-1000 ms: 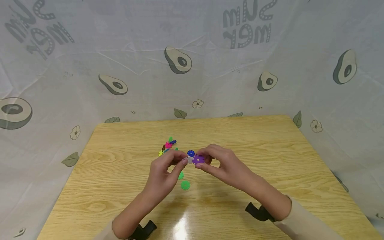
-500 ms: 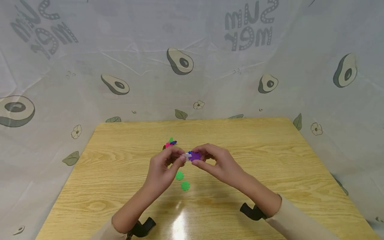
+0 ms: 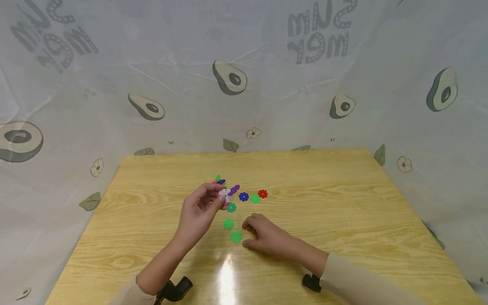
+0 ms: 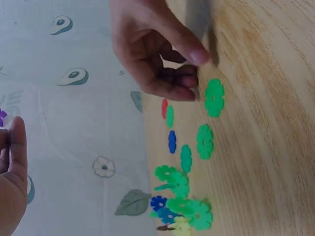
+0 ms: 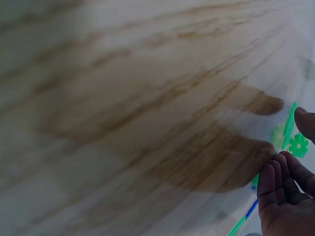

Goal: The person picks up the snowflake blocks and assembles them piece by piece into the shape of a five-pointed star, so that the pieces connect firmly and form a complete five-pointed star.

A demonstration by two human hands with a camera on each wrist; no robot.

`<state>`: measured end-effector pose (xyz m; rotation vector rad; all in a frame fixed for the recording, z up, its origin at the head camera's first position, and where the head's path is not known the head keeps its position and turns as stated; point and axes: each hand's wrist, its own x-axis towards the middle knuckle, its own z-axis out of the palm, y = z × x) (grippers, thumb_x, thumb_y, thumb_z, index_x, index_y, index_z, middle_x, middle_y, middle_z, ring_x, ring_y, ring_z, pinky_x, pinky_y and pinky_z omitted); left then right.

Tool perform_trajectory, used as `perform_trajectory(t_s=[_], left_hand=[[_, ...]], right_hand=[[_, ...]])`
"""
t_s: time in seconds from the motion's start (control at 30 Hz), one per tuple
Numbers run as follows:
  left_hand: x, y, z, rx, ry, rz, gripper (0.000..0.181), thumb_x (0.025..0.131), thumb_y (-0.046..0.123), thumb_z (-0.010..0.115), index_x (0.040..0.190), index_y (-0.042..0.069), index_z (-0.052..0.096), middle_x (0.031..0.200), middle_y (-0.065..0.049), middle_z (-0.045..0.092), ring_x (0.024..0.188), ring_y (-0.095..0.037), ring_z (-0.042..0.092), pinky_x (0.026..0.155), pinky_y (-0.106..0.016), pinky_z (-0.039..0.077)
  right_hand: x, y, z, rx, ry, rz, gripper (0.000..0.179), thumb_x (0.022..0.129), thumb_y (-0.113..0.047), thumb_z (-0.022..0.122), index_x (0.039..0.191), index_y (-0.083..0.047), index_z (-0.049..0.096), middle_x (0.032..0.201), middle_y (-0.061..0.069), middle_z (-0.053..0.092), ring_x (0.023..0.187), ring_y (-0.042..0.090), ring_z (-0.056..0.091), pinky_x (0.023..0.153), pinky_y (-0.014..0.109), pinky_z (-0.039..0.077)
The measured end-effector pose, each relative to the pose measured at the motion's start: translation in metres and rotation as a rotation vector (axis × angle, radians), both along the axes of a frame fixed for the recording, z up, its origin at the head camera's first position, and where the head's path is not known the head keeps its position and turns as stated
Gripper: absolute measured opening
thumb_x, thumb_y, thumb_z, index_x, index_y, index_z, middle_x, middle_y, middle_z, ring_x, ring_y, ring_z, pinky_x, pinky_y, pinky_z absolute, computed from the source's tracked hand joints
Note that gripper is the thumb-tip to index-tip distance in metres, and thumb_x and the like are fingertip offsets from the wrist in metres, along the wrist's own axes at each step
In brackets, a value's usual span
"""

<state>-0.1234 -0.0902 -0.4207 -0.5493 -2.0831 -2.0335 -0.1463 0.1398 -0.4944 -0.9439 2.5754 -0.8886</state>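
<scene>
Between thumb and fingers, my left hand (image 3: 196,214) pinches a white notched snowflake disc (image 3: 225,195). A purple snowflake disc (image 3: 234,190) is joined to its right side, standing at an angle to it. My right hand (image 3: 268,237) is low over the table, fingers bent and thumb apart, holding nothing. Just left of its fingertips lies a flat green snowflake disc (image 3: 236,237). Another green disc (image 3: 228,223) and a teal disc (image 3: 231,207) lie in a line beyond it. In the left wrist view, the purple disc (image 4: 2,118) barely shows at the edge.
Blue (image 3: 244,196), light green (image 3: 255,198) and red discs (image 3: 262,193) lie in a row beyond the hands. A cluster of joined discs (image 4: 199,214), partly hidden behind my left hand in the head view, sits on the wooden table (image 3: 324,182). A printed curtain (image 3: 267,97) hangs behind.
My right hand has let go of the purple disc and moved down toward the near green disc. My left hand, keeping the joined white and purple discs, has shifted slightly left and turned them.
</scene>
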Motion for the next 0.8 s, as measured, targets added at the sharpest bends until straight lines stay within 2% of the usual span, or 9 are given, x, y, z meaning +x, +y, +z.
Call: perform_trajectory(t_s=[0.17, 0.37, 0.53, 0.63, 0.8], left_hand=[[0.0, -0.001, 0.001, 0.008, -0.002, 0.019, 0.02, 0.1, -0.006, 0.063, 0.12, -0.011, 0.063, 0.106, -0.028, 0.064, 0.086, -0.008, 0.07, 0.081, -0.026, 0.066], [-0.001, 0.001, 0.002, 0.045, -0.032, -0.002, 0.017, 0.101, -0.005, 0.063, 0.116, -0.012, 0.062, 0.107, -0.014, 0.064, 0.086, -0.01, 0.071, 0.082, -0.029, 0.066], [-0.001, 0.002, 0.001, 0.044, -0.055, -0.005, 0.014, 0.102, -0.003, 0.063, 0.113, -0.012, 0.061, 0.104, -0.019, 0.063, 0.087, -0.01, 0.072, 0.082, -0.029, 0.066], [-0.001, 0.002, 0.001, 0.044, -0.07, -0.013, 0.014, 0.102, -0.002, 0.062, 0.112, -0.013, 0.059, 0.103, -0.024, 0.063, 0.087, -0.01, 0.073, 0.082, -0.028, 0.066], [-0.003, 0.001, 0.0, 0.033, -0.092, -0.016, 0.015, 0.104, -0.001, 0.06, 0.112, -0.013, 0.058, 0.101, -0.025, 0.064, 0.087, -0.009, 0.074, 0.083, -0.028, 0.066]], right_hand=[[0.0, -0.014, -0.006, 0.016, 0.062, 0.033, 0.034, 0.093, -0.023, 0.08, 0.117, -0.003, 0.068, 0.107, 0.003, 0.062, 0.1, 0.014, 0.054, 0.091, 0.03, 0.053], [-0.002, -0.023, -0.009, 0.006, 0.083, 0.044, 0.028, 0.095, -0.021, 0.078, 0.116, -0.005, 0.07, 0.107, 0.002, 0.064, 0.101, 0.014, 0.054, 0.091, 0.028, 0.053], [-0.001, -0.021, -0.008, 0.032, 0.094, 0.049, 0.025, 0.096, -0.022, 0.076, 0.113, -0.005, 0.069, 0.106, 0.001, 0.063, 0.098, 0.012, 0.052, 0.087, 0.026, 0.053], [-0.002, -0.015, -0.002, 0.027, 0.067, 0.017, 0.025, 0.097, -0.024, 0.074, 0.113, -0.006, 0.066, 0.105, 0.0, 0.062, 0.095, 0.011, 0.051, 0.085, 0.026, 0.053], [-0.011, -0.002, 0.022, -0.114, 0.001, -0.058, 0.025, 0.1, -0.019, 0.07, 0.117, -0.005, 0.061, 0.102, 0.004, 0.066, 0.089, 0.011, 0.059, 0.077, 0.023, 0.055]])
